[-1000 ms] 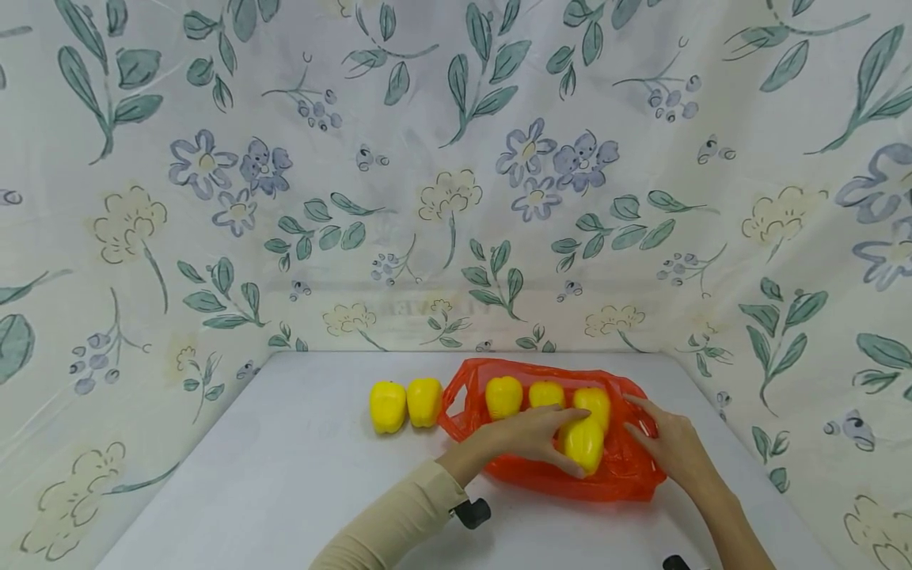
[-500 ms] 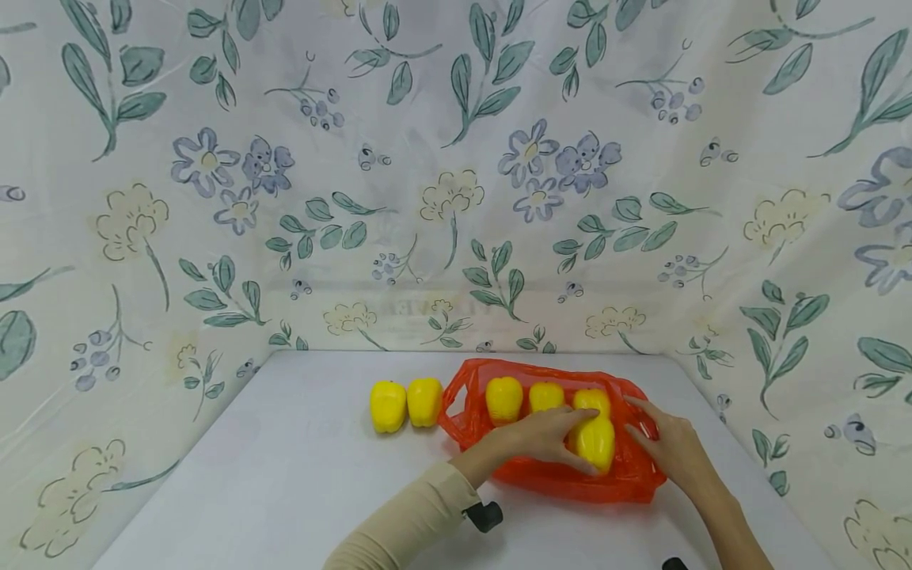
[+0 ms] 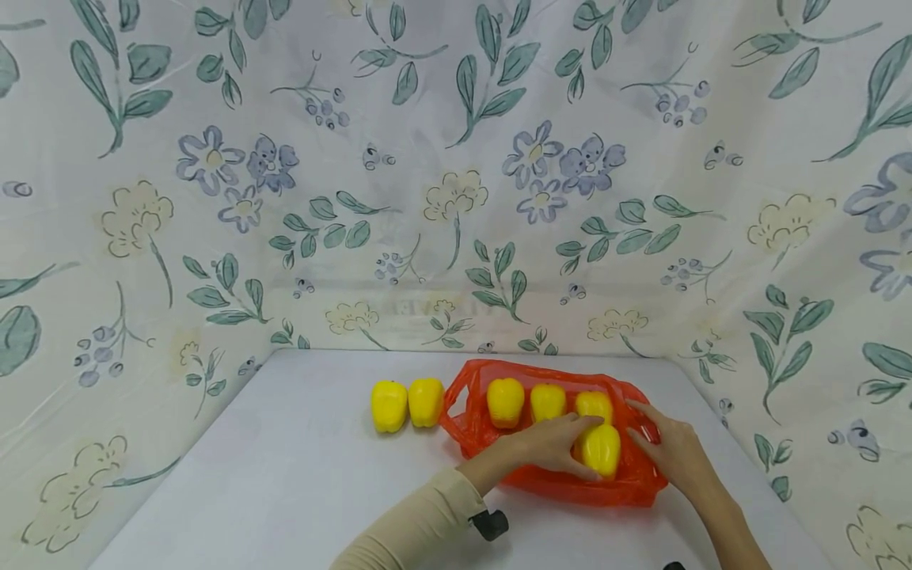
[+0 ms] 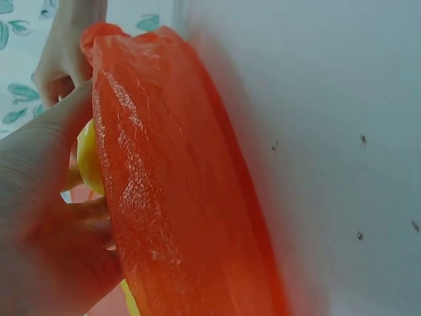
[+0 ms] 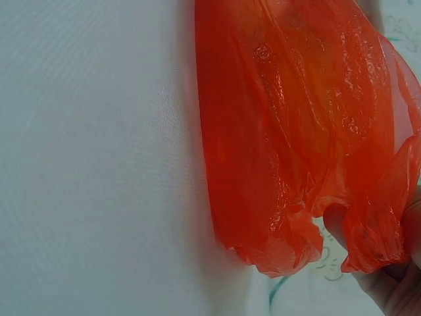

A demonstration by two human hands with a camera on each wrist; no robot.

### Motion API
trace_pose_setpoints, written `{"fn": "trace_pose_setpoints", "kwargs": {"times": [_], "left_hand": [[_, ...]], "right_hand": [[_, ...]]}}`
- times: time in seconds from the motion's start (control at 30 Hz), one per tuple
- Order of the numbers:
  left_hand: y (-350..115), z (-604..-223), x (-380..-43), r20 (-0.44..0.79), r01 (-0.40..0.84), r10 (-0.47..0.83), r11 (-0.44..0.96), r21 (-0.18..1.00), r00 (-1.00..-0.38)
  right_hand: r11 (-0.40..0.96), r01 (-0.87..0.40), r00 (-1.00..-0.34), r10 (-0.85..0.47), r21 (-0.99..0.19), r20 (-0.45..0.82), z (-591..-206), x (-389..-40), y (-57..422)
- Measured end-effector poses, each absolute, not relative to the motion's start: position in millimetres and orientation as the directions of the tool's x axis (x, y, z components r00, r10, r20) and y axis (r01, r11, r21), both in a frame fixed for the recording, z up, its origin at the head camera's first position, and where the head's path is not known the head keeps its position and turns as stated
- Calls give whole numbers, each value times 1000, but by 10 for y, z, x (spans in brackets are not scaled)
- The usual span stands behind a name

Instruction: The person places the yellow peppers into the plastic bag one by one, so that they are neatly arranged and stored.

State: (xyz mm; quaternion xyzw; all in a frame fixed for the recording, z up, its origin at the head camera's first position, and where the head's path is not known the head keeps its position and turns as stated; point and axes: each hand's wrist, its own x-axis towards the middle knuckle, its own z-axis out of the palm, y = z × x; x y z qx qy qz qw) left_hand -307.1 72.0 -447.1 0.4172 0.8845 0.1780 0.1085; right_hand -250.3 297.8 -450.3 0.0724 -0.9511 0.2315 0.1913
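Observation:
A red plastic bag lies open on the table, with several yellow bell peppers inside. My left hand reaches into it and holds the front-right bell pepper between thumb and fingers. In the left wrist view, the bag's wall hides much of that bell pepper from sight. At the bag's right end, my right hand grips the plastic by its handle. The right wrist view has the gathered handle between thumb and fingers.
Two more yellow bell peppers stand side by side on the white table, left of the bag. Floral cloth hangs behind the table and along both sides.
My left hand has shifted right inside the bag, bringing the front bell pepper with it toward the bag's right end. The right hand has stayed at the handle.

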Motion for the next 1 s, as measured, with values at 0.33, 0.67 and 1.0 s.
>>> {"fn": "trace_pose_setpoints", "kwargs": {"times": [0.33, 0.67, 1.0], "left_hand": [[763, -4507, -3065, -36, 727, 783, 594, 344, -622], [668, -4522, -3035, -49, 706, 781, 588, 394, -623], [325, -4363, -3007, 5, 708, 814, 502, 496, -580]], "right_hand": [[878, -218, -923, -44, -426, 381, -4499, -2500, 2983], [880, -225, -917, -45, -418, 397, -4520, -2498, 2984], [880, -218, -920, -42, -421, 389, -4514, -2504, 2980]]}}
